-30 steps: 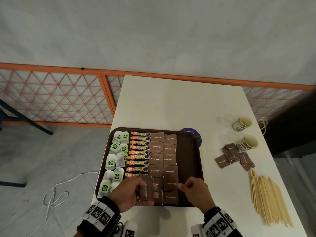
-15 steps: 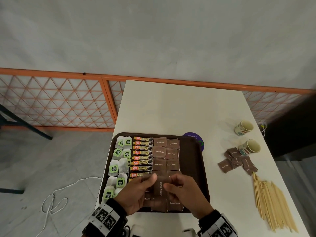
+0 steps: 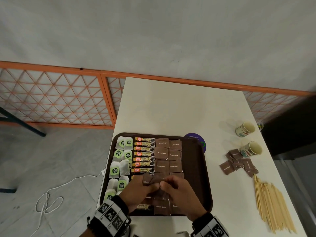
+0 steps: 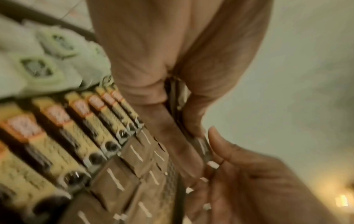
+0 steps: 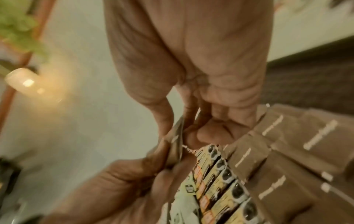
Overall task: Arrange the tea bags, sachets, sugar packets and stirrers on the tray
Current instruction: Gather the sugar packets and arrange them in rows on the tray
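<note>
Sugar packets (image 3: 161,206) partly hidden under hands.

Two cups (image 3: 246,128) (image 3: 252,149) sit on the white table (image 3: 171,106). A white cord (image 3: 51,194) lies on the floor by an orange fence (image 3: 51,96).

On the tabletop (image 3: 171,103) the tray (image 3: 193,168) sits at the near left, holding tea bags (image 3: 122,161) leftmost, sachets (image 3: 144,154) next, then sugar packets (image 3: 168,154). Right of the tray lie loose packets (image 3: 239,163), two cups (image 3: 249,139) behind them and stirrers (image 3: 273,207) nearer.
</note>
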`<state>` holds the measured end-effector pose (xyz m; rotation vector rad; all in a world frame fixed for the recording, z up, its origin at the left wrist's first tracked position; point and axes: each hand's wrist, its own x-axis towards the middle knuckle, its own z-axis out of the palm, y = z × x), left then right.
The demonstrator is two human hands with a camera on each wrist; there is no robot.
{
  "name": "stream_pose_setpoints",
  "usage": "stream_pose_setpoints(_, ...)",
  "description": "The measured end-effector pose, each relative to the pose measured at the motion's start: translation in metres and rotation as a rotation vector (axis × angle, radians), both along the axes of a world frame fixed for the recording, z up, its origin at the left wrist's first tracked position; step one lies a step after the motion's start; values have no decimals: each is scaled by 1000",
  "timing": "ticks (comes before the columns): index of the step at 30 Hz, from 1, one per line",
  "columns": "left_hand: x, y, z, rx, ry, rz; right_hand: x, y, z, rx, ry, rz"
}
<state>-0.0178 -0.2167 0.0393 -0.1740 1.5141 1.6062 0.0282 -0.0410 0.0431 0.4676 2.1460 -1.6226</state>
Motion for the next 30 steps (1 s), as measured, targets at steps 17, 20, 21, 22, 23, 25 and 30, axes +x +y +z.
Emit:
stream_pose_setpoints(17,-19,-48,-14,-196,-77,213,-168,38,-72,233,-84,-276)
stream_pose_setpoints(20,-23,-50,-11,-164,-12,226,-165,41,-66,540,-77,-204)
stream_pose_setpoints(21,-25,-48,-9,-139,-2,240,-158,39,-59,567,-47,-210)
stream_pose_setpoints(22,-27,-44,-6,-111,0,260,-149,35,-50,562,-4,-201)
stream_pose_setpoints(23,-30,-40,-4,-85,-9,283,-137,28,-38,532,39,-151)
stream_pose_setpoints(25,-36,-28,-1,-39,-57,333,-112,13,-13,385,63,77)
stream_pose_setpoints(30,-46,3,-3,-26,-102,333,-76,-3,6,-27,35,163)
